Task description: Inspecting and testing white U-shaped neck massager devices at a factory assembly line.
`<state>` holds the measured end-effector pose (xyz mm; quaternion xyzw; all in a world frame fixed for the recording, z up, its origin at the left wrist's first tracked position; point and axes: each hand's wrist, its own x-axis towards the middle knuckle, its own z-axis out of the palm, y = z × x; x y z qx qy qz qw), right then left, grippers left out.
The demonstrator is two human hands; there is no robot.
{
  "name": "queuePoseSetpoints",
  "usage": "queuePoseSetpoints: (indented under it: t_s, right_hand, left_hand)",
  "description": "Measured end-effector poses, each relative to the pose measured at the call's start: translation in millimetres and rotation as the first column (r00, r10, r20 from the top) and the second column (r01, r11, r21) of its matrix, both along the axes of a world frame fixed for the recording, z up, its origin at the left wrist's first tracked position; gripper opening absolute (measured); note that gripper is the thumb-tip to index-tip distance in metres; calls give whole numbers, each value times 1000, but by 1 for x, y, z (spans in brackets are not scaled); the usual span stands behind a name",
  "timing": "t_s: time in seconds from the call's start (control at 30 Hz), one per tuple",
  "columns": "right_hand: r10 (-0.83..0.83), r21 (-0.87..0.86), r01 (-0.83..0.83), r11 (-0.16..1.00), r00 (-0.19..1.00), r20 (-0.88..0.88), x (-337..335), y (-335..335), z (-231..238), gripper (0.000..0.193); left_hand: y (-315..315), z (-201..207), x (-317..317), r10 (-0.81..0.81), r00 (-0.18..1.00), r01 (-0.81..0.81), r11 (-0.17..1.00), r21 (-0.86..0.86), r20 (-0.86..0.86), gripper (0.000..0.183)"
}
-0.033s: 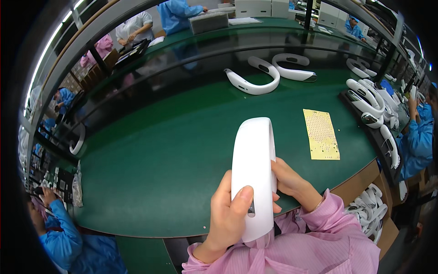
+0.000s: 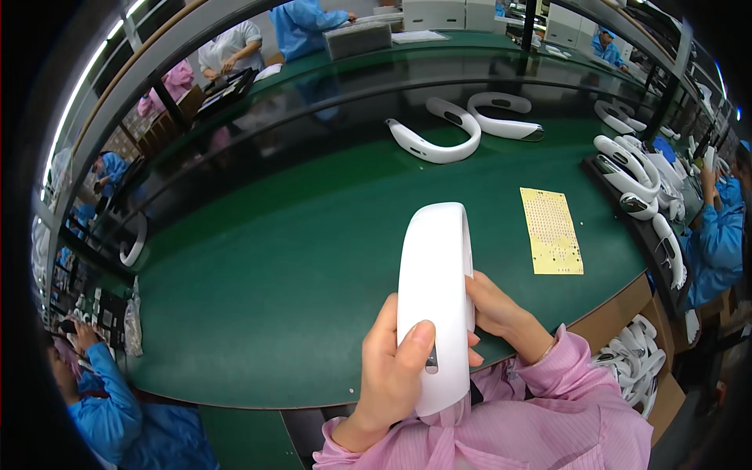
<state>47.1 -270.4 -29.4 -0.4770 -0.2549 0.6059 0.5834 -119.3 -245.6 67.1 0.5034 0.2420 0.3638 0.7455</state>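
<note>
A white curved neck fan stands upright between my hands, in front of my pink sleeves. My left hand grips its lower part, thumb pressed on the outer face beside a small dark oval window. On the inner side, my right hand reaches in with its fingers closed against the band; the fingertips are partly hidden behind the fan. Beyond them, two more white neck fans lie on the green table. To the right lies a yellow sheet with rows of small marks.
At the right edge a black tray holds several white neck fans. Below it, a cardboard box contains more white curved parts. A dark conveyor runs along the far side. Co-workers in blue sit at left and right.
</note>
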Motion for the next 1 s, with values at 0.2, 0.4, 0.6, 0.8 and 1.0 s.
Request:
queuePoseSetpoints:
  t_s: [0.2,0.4,0.6,0.8,1.0]
  right_hand:
    - [-30,55,29,998,999,27,-2,-1,-5,41]
    - [-165,168,129,977,962,216,12,-22,-4,36]
    - [-97,209,2,978,889,447,14,-48,50,45]
    - [122,244,-354,903,756,643,-6,-47,110,56]
    - [129,324,-348,880,830,542,-24,-33,111,59]
  left_hand:
    - [-1,-1,-10,-59,998,60,998,-7,30,52]
    - [8,-27,-29,-110,979,114,993,-10,173,51]
    - [40,-78,-32,259,955,-272,959,81,144,73]
    - [53,-114,-9,227,953,-162,942,-295,201,31]
    - [65,-141,-9,78,949,59,907,-416,305,43]
